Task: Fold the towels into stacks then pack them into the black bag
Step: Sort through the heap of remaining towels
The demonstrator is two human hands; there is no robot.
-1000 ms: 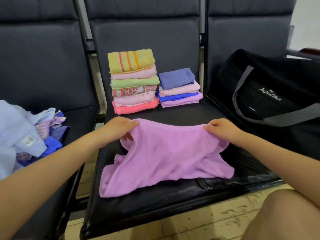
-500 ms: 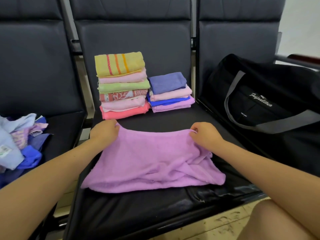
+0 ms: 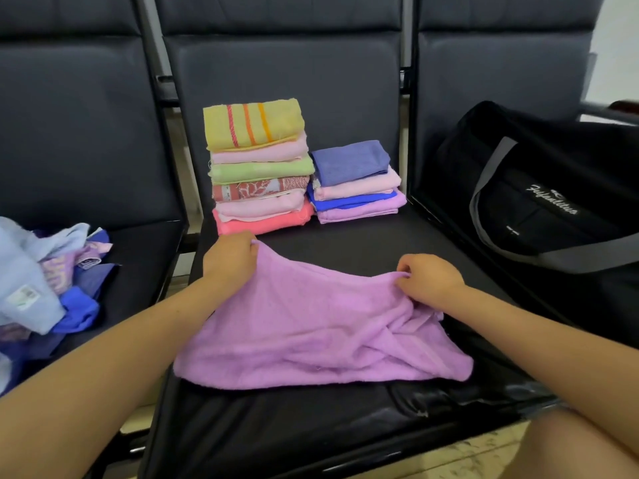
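A lilac towel (image 3: 318, 330) lies spread and rumpled on the middle black seat (image 3: 276, 426). My left hand (image 3: 230, 259) pinches its far left corner, and my right hand (image 3: 428, 280) pinches its far right corner. Behind them, against the seat back, stand two folded stacks: a tall stack (image 3: 257, 167) topped by a yellow striped towel, and a shorter stack (image 3: 356, 183) topped by a blue-grey towel. The black bag (image 3: 553, 202) with grey straps sits on the right seat.
A heap of unfolded towels (image 3: 45, 285), light blue, purple and blue, lies on the left seat. The seat backs rise behind everything. Pale floor tiles (image 3: 466, 458) show below the front edge, and my knee (image 3: 581, 451) is at the lower right.
Both hands have carried the towel's far edge away from me, flattening it on the seat. My left hand now sits just in front of the tall stack.
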